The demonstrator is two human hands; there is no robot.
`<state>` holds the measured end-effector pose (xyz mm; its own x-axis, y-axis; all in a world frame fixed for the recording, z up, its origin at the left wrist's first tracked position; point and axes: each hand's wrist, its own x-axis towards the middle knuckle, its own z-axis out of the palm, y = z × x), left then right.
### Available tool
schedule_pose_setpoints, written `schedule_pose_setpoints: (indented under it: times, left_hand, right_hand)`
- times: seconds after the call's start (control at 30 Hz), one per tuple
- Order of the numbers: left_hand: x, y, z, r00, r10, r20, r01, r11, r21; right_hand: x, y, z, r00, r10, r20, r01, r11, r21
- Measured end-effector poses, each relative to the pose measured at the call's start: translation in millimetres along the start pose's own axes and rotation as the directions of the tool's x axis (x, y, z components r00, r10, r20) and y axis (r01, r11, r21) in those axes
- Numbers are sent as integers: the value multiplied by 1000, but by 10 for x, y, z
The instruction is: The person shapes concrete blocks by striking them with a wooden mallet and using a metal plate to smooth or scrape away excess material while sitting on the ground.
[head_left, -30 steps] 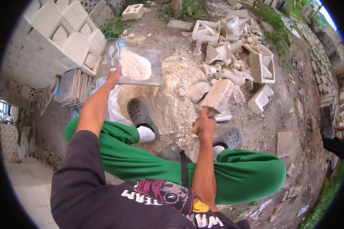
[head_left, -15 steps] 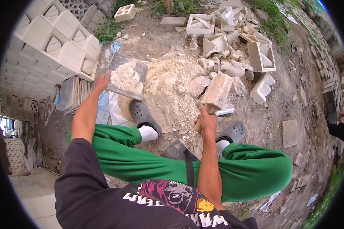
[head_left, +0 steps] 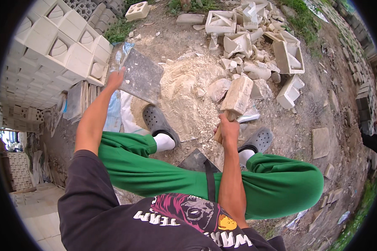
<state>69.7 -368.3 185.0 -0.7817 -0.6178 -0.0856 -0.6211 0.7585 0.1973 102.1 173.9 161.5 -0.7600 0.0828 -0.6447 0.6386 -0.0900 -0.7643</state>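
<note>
Your left hand [head_left: 116, 78] is gripping the board [head_left: 142, 75], left of the powder [head_left: 184, 90]. Your right hand [head_left: 228, 130] is closed around the mallet [head_left: 238, 95], right of the powder.

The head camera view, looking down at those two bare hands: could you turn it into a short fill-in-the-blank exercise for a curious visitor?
1. The left hand holds the flat, four-sided, dark grey board at the board's ____ side in the picture.
2. The right hand grips the pale, block-headed mallet by its ____.
3. The grey, hole-dotted clogs are worn over ____ socks.
4. The loose, baggy trousers are ____ in colour.

Missing words: left; handle; white; green.
</note>
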Motion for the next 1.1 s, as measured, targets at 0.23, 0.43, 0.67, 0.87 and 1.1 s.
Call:
schedule_pose_setpoints:
  times: [0.23, 0.43, 0.67, 0.87, 1.1]
  left_hand:
    - [131, 425, -492, 1000, -17, 13, 13, 973, 232]
    - [-13, 925, -756, 998, -52, -40, 61, 949, 311]
    - [-94, 1061, -694, 998, -60, -22, 64, 927, 369]
    - [-104, 1038, -681, 998, -60, -32, 68, 926, 372]
    - [37, 1062, -811, 998, -14, -62, 32, 951, 308]
  right_hand:
    - [-50, -31, 17, 1000, 3, -1, -3, 999, -33]
    - [-74, -30, -14, 1000, -2, 10, 3, 996, -91]
    - [-73, 39, -40, 1000, 5, 8, -4, 992, -124]
    - [-11, 68, -103, 1000, 28, -2, -27, 990, -139]
    - [20, 104, -113, 999, 38, 0, -38, 995, -95]
